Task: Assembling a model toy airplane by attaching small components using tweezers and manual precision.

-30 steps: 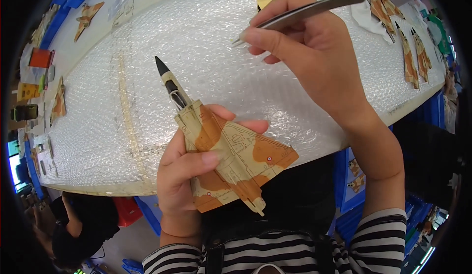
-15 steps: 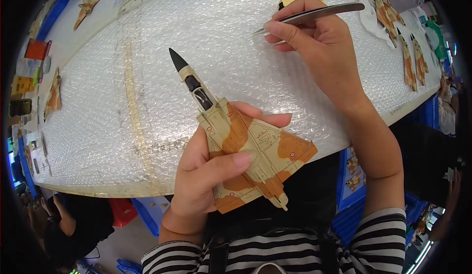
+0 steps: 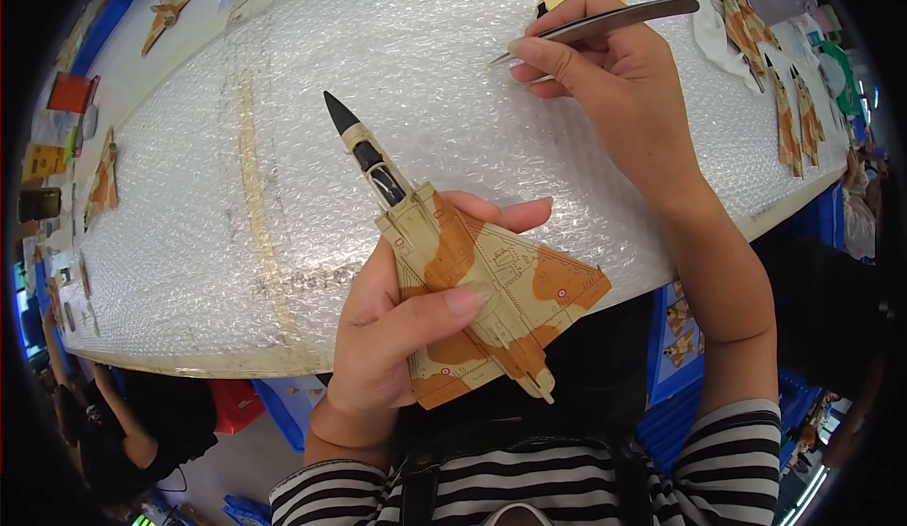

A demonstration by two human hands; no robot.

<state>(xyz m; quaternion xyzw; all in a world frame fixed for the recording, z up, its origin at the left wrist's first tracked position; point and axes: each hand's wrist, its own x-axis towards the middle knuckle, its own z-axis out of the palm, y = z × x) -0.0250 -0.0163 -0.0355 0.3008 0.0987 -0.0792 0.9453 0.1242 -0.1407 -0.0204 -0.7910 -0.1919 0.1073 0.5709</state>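
Mostly tan-and-orange model jet (image 3: pixel 458 254), black-nosed.

Two hands are counted: a left hand (image 3: pixel 383 342) at seven o'clock, a right hand (image 3: pixel 619 82) at one. One pair of tweezers (image 3: pixel 614 24) and one held model aircraft (image 3: pixel 470 266) are recorded. One loose aircraft (image 3: pixel 171 16) is noted at ten, another aircraft (image 3: pixel 103 186) at nine, two side-by-side aircraft (image 3: pixel 784 120) at two; the adjoining overlapped cluster (image 3: pixel 743 30) cannot be counted.

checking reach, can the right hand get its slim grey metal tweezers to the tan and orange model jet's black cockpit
Likely yes: nothing stands between the tweezers and cockpit; the left hand holds the jet farther back.
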